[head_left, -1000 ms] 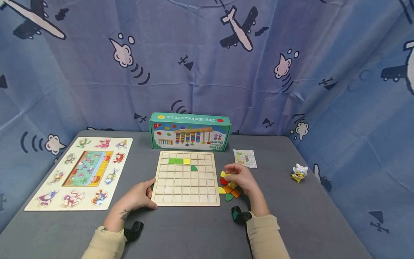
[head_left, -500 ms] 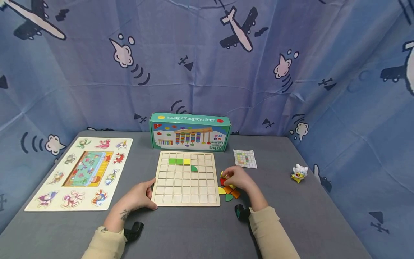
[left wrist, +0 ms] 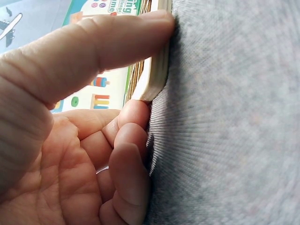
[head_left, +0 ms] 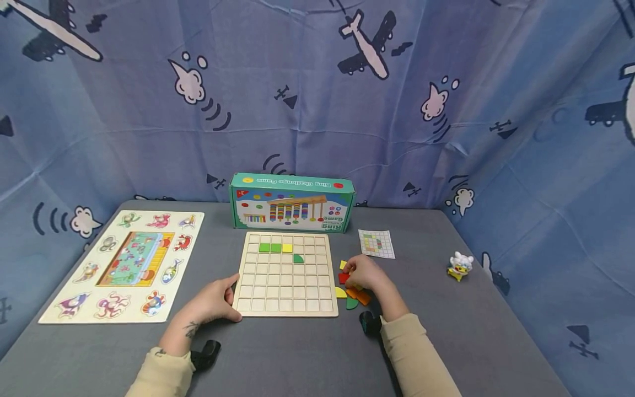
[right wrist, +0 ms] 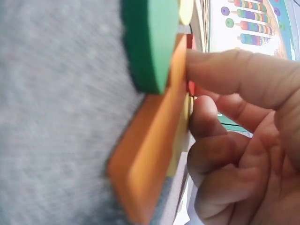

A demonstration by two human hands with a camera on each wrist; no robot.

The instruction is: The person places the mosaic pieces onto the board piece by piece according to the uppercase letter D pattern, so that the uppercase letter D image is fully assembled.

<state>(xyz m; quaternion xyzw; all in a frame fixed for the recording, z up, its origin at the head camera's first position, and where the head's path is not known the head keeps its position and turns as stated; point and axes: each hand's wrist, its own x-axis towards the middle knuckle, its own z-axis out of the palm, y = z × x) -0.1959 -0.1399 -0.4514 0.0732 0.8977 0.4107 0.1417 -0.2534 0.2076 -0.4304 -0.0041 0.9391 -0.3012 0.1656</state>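
Note:
A square wooden grid board lies on the grey table, bearing two green squares, one yellow square and a green quarter-round piece. My left hand holds the board's near left corner, thumb on the front edge and curled fingers at the left side. Right of the board, my right hand is down in a small pile, thumb and bent fingers among a red piece, orange pieces and yellow ones. I cannot tell whether it pinches one. A green rounded piece lies at the pile's near side.
A green game box stands behind the board. A printed pattern card lies beyond the pile, and a small white-and-yellow figurine stands farther right. At left lies a sea-animal picture board. A patterned curtain hangs behind.
My right hand has come down from above the pile with its fingers into the pieces, and some orange and yellow pieces have shifted slightly. My left hand has stayed at the board's corner.

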